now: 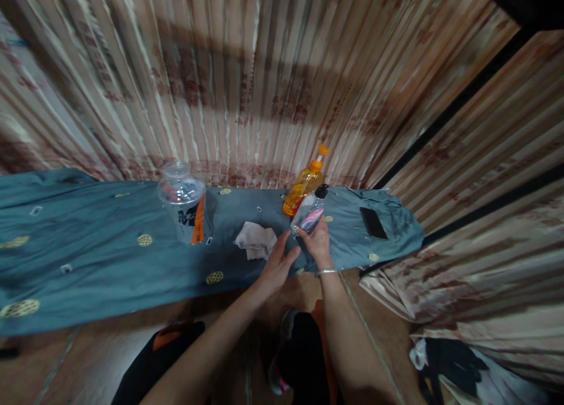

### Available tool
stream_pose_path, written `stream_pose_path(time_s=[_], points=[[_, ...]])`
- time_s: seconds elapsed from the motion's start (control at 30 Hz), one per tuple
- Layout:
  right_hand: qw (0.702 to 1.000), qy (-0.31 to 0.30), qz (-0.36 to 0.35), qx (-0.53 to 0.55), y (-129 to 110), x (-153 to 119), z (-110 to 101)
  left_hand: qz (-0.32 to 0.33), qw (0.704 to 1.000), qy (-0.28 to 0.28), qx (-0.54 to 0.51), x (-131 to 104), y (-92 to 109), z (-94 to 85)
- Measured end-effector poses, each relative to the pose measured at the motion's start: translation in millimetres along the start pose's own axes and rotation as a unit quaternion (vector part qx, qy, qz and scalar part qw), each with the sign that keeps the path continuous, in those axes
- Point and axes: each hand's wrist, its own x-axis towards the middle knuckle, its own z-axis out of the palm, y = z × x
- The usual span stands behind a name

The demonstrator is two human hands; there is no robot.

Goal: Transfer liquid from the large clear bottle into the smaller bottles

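My right hand (318, 240) is wrapped round the lower part of a clear plastic bottle (309, 212) with a black cap and a pink label. The bottle leans a little to the right. Just left of it, my left hand (281, 261) has its thumb and fingers apart, fingertips close to the bottle's base; whether they touch it I cannot tell. Behind the clear bottle stands an orange pump bottle (303, 184) of yellow-orange liquid, partly covered by it. A crumpled white cloth (256, 240) lies to the left of my left hand.
A clear plastic container (187, 217) with a domed lid and orange-black print stands on the left of the long table with a teal cloth (106, 258). A black phone (373, 223) lies at the right. Pleated curtains (264, 87) hang behind, with a dark pole (449, 111) at right.
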Motion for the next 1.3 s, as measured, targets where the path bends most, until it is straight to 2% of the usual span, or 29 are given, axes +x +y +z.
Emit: stream_pose_path(time_s=[0.07, 0.13, 0.2, 0.43, 0.63, 0.73, 0.83, 0.97, 1.07, 1.13, 1.2, 1.3], points=[[0.996, -0.047, -0.007, -0.08, 9.9, -3.5, -10.1, 0.0, 1.0, 0.008, 0.003, -3.8, 2.8, -8.7], [0.98, -0.119, -0.003, -0.158, 18.4, -8.1, -19.8, 0.004, 1.0, 0.021, 0.009, -7.3, 4.9, -18.6], [0.97, -0.158, -0.006, -0.187, 23.4, -12.8, -28.2, 0.01, 0.999, 0.036, 0.017, -11.0, 6.3, -29.5], [0.962, -0.179, -0.012, -0.204, 16.6, -16.6, -47.4, 0.04, 0.994, 0.083, 0.06, -30.3, 9.1, -71.4], [0.96, -0.213, -0.032, -0.177, -9.5, -21.5, -56.9, 0.101, 0.979, 0.111, 0.14, -48.0, 22.6, -104.0], [0.96, -0.24, -0.062, -0.131, -32.6, -31.5, -50.8, 0.146, 0.963, 0.126, 0.189, -51.8, 33.7, -120.0], [0.957, -0.278, -0.085, 0.023, -59.4, -44.7, -34.1, 0.189, 0.941, 0.152, 0.236, -54.1, 45.1, -136.7], [0.92, -0.28, -0.069, 0.266, -98.7, -54.9, -6.4, 0.231, 0.909, 0.212, 0.276, -54.8, 57.9, -159.0], [0.885, -0.252, -0.072, 0.384, -137.6, -47.6, 6.4, 0.243, 0.89, 0.261, 0.283, -49.3, 61.8, -174.8], [0.873, -0.241, -0.107, 0.41, -171.2, -36.0, 8.6, 0.236, 0.885, 0.291, 0.277, -41.6, 60.3, -184.3], [0.874, -0.236, -0.17, 0.389, -209.4, -22.1, 6.0, 0.218, 0.884, 0.319, 0.263, -32.0, 55.9, -192.0], [0.892, -0.205, -0.306, 0.261, -265.5, -4.2, -4.9, 0.185, 0.891, 0.344, 0.232, -18.8, 47.3, -198.7]])
